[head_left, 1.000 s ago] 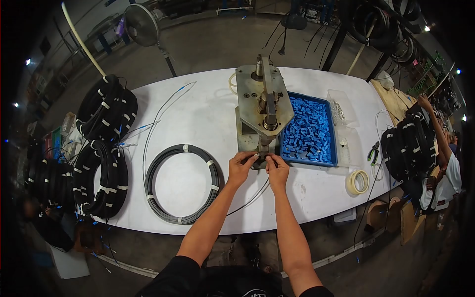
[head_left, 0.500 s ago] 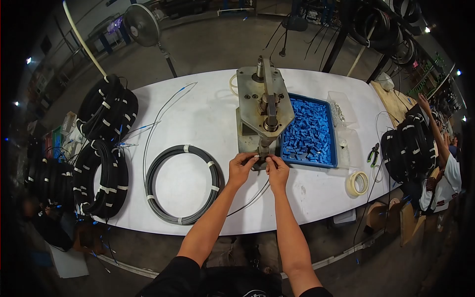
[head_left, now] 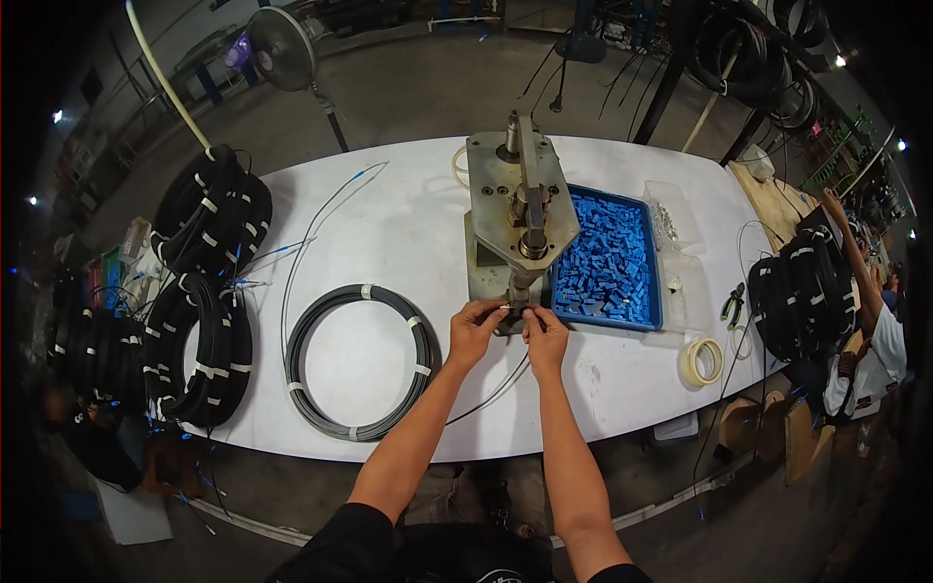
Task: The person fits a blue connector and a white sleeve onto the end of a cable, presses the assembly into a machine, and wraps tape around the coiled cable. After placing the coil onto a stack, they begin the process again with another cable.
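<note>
Left hand (head_left: pixel 473 330), right hand (head_left: pixel 545 335): both fingertips pinched on cable (head_left: pixel 491 392) end, just below press (head_left: pixel 520 219) foot. Cable end lay crosswise between fingertips, slack trailing toward person. Both hands equally near. Tray (head_left: pixel 604 322) of blue parts right of fingers.

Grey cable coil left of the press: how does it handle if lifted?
Probably springy, not limp: the grey cable coil lies as a neat ring. White tape wraps at several spots should hold its turns together. Wide and thin, so likely sags oval.
</note>
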Demonstrator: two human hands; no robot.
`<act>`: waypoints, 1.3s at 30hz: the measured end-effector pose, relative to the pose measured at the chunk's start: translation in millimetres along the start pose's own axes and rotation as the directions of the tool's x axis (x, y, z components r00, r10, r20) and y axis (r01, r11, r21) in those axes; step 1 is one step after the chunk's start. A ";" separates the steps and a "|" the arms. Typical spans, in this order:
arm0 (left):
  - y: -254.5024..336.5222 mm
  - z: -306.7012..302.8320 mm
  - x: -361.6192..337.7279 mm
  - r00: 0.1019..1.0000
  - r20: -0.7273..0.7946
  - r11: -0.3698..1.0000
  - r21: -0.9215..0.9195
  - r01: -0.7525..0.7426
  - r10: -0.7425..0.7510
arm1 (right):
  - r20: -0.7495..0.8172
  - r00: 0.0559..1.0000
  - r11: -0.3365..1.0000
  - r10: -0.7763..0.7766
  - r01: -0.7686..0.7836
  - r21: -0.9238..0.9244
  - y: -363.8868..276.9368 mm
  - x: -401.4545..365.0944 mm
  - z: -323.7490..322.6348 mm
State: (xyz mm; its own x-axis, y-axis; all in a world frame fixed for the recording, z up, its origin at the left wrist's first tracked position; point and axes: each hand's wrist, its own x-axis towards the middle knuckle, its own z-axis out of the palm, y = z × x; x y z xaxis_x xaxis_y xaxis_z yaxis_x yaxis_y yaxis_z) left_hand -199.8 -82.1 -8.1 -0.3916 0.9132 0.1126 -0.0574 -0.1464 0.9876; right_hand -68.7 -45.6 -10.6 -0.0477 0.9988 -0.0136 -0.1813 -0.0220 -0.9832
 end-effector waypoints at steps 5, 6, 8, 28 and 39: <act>3.0 1.2 -0.9 1.000 -0.014 1.000 -0.004 0.001 -0.001 | 0.000 1.000 1.000 -0.006 0.006 -0.007 0.4 0.1 -0.1; 3.0 0.8 -0.8 1.000 -0.012 1.000 0.011 -0.002 0.003 | 0.003 1.000 1.000 -0.006 0.006 -0.007 0.9 0.2 -0.5; 3.2 0.6 -0.4 1.000 -0.009 1.000 0.026 -0.006 0.007 | 0.006 1.000 1.000 -0.008 0.008 -0.006 1.6 0.6 -0.6; -5.2 6.5 4.1 0.996 -0.067 0.998 0.019 -0.054 0.055 | -0.032 0.996 0.996 0.080 -0.079 0.031 -3.6 0.8 3.2; -1.0 5.6 2.1 0.994 -0.070 0.993 0.089 -0.082 0.089 | -0.069 0.993 0.993 0.100 -0.103 -0.052 -11.5 0.0 6.8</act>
State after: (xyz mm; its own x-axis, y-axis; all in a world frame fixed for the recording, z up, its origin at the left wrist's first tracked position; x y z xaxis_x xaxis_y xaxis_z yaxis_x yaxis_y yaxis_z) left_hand -195.5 -77.9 -8.2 -0.4580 0.8680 0.1919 0.0571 -0.1867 0.9808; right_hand -73.3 -45.6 1.9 0.0028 0.9923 -0.1240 -0.1244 -0.1227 -0.9846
